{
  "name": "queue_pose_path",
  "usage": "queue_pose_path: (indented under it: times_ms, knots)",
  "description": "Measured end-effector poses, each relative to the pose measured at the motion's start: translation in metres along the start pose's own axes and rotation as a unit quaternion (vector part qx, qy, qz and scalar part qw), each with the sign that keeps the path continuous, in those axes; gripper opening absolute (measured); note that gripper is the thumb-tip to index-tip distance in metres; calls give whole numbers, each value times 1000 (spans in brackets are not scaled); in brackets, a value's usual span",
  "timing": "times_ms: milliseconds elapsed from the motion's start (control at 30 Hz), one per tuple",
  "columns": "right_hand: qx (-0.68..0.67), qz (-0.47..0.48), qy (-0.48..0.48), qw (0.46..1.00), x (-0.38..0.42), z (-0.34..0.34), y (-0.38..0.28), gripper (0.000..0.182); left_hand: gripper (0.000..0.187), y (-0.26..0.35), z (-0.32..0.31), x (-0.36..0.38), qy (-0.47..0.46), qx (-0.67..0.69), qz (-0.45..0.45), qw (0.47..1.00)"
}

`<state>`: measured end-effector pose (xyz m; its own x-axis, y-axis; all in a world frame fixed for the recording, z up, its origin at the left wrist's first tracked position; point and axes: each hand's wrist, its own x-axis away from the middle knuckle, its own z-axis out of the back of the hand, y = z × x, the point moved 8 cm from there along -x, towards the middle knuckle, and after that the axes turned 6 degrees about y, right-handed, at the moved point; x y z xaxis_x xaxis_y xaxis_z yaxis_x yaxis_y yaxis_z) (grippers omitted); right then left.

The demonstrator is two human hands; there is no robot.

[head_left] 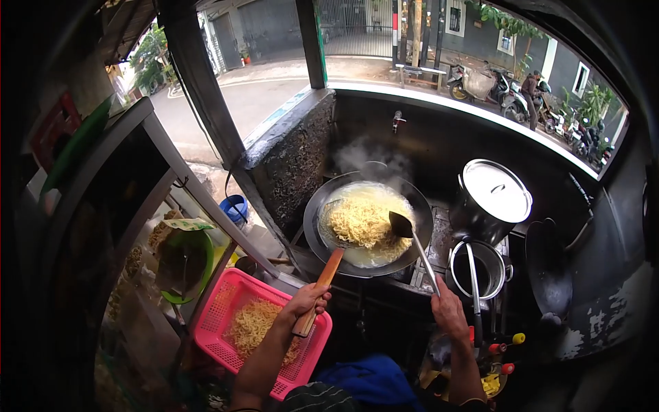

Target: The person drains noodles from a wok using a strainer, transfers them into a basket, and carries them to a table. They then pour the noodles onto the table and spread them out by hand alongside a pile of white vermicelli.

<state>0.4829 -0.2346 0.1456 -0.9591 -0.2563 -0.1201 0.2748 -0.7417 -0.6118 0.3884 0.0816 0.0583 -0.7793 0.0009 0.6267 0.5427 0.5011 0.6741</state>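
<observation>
A steaming wok (316, 237) holds noodles (364, 218) in pale, cloudy liquid. My left hand (309, 302) is closed around the flat wooden handle (328, 271) of a strainer, whose mesh lies under the noodles and is mostly hidden. In my right hand (451, 312) is the long metal handle of a spatula (401, 224); its dark blade rests against the right side of the noodles. Below my left forearm sits a pink basket (216, 323) with more noodles (255, 326) in it, partly covered by the arm.
A large lidded pot (495, 192) stands right of the wok, with a smaller open pot (478, 271) and a ladle handle in front. Bottles with red and yellow caps (506, 348) are near my right arm. Left are a glass case and a green bowl (206, 264). A person (530, 96) stands across the street.
</observation>
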Motion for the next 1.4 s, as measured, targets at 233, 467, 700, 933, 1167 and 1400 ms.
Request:
queue_pose_path:
  times_ms: [233, 467, 700, 933, 1167, 1400]
  knots:
    - [-6, 20, 86, 996, -37, -39, 19, 47, 16, -4, 2, -2, 1, 13, 0, 1000]
    - [-139, -51, 4, 989, -79, -85, 11, 50, 15, -5, -7, -9, 2, -22, -6, 1000]
    - [-141, -38, -117, 982, -43, -74, -29, 53, 16, -2, -4, -17, 23, -50, 10, 998]
    - [-240, -22, -55, 969, -19, -38, -8, 52, 30, 32, 22, -11, 61, -303, -31, 951]
    - [-226, -139, -29, 964, 6, -13, 4, 54, 44, 90, 32, -32, 184, -797, -55, 572]
    - [-217, -133, 19, 967, 11, -19, 35, 55, 32, 107, 34, -37, 345, -745, -24, 571]
